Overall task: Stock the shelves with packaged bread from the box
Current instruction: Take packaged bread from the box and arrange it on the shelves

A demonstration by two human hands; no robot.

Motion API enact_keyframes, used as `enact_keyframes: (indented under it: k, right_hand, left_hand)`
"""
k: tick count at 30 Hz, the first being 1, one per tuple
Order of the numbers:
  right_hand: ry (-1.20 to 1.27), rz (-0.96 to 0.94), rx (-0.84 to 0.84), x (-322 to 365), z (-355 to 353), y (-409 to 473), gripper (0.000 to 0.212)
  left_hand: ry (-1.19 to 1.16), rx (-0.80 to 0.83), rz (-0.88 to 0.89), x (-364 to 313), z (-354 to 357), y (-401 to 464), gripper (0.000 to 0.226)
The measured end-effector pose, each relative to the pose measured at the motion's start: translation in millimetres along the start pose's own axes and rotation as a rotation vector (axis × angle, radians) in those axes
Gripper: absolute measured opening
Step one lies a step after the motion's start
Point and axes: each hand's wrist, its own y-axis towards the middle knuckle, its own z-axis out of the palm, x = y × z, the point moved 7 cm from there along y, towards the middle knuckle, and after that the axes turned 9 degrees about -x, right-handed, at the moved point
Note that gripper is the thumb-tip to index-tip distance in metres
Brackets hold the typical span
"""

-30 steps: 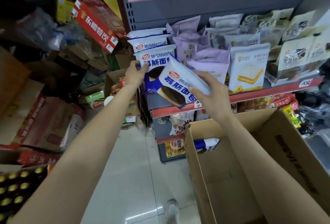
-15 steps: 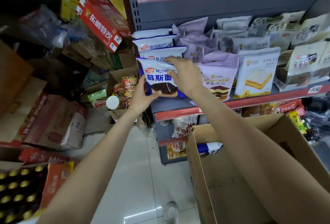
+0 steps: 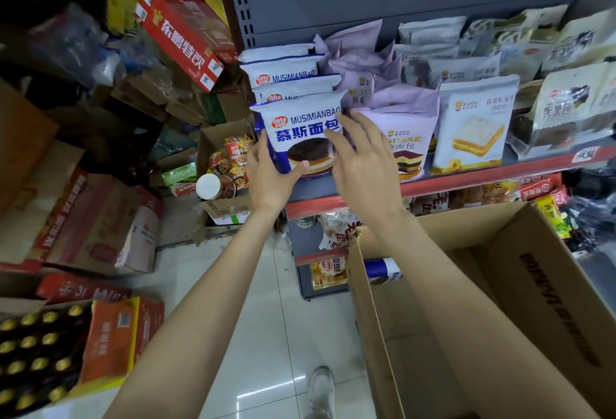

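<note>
A blue and white bread package (image 3: 300, 125) stands upright at the front left of the red-edged shelf (image 3: 466, 178), in front of two like packages. My left hand (image 3: 270, 175) grips its lower left corner, thumb on the front. My right hand (image 3: 360, 165) rests with spread fingers against the package's right edge, holding nothing. The open cardboard box (image 3: 533, 285) stands at lower right under my right arm. One more blue and white package (image 3: 383, 270) shows at the box's far left corner.
Purple bread packs (image 3: 410, 138) and a white pack with a yellow cake picture (image 3: 473, 131) fill the shelf to the right. Cartons pile up on the left: a red carton (image 3: 183, 35), a box of cup noodles (image 3: 226, 168), a bottle tray (image 3: 33, 352). My shoe (image 3: 321, 388) stands on the tiled floor.
The package went from tilted in both hands to upright on the shelf front. My right hand left its top and now lies spread at its right edge; my left hand moved to its lower left corner.
</note>
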Motion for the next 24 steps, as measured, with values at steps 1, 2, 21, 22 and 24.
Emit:
enact_keyframes:
  k: [1,2,21,22,24]
  right_hand:
    - [0.035,0.012,-0.001,-1.2,-6.4,-10.8,0.035]
    - [0.068,0.027,0.009,-3.4,-11.8,-21.9,0.035]
    - [0.203,0.410,0.730,-199.2,91.0,-322.7,0.041]
    - [0.184,0.407,0.785,-207.8,109.9,-336.0,0.046]
    - [0.164,0.390,0.878,-220.2,144.6,-360.3,0.057]
  left_hand:
    - [0.002,-0.006,-0.008,-1.3,-3.6,-3.6,0.090]
    - [-0.003,-0.017,-0.012,-4.0,-7.3,-7.9,0.086]
    - [0.243,0.428,-0.175,85.0,127.1,-211.8,0.066]
    - [0.242,0.416,-0.207,92.4,138.4,-217.7,0.069]
    - [0.223,0.385,-0.244,103.3,155.5,-227.8,0.072]
